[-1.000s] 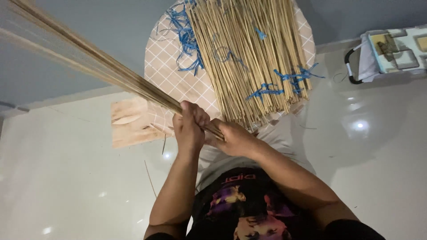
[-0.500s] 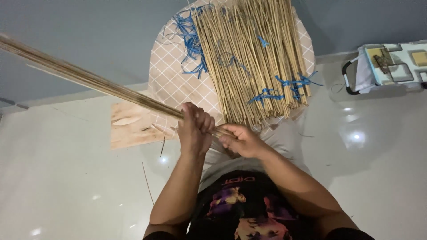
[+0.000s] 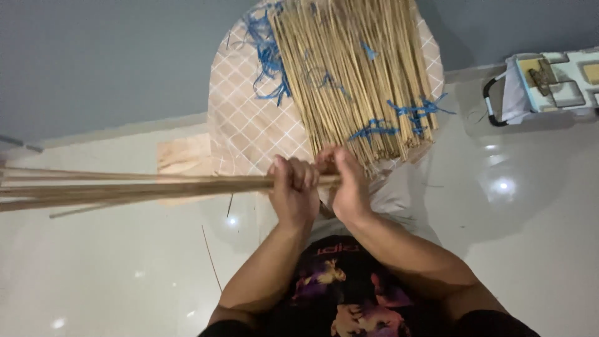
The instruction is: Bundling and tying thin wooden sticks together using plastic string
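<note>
- Floor (image 3: pixel 112 274): glossy white tile, throwing back several ceiling-light reflections; a single thin stray stick (image 3: pixel 211 258) lies on it near the person's left forearm.
- Wall (image 3: pixel 106 59): plain grey-blue, meeting the floor along a pale skirting line.
- Round surface (image 3: pixel 240 128): low, covered in a beige diamond-checked pattern, set against the wall directly ahead of the person.
- Stick pile (image 3: pixel 352 75): a large heap of thin bamboo-coloured sticks lies on the round surface, tied in places with blue plastic string (image 3: pixel 268 59), whose frayed ends hang loose.
- Wooden board (image 3: pixel 182 159): pale, lying on the floor just beside the round surface, on its left.
- Held bundle (image 3: pixel 125 187): a long bunch of sticks, running roughly level from the hands out past the left frame edge, above the board.
- Left hand (image 3: pixel 293 190): closed in a full fist around the bundle near its end.
- Right hand (image 3: pixel 346 184): fingers curled round the bundle's end, just beside the left hand and touching it.
- Upper right: a white box-like object with a black handle (image 3: pixel 543 84) stands on the floor, well apart from the hands.
</note>
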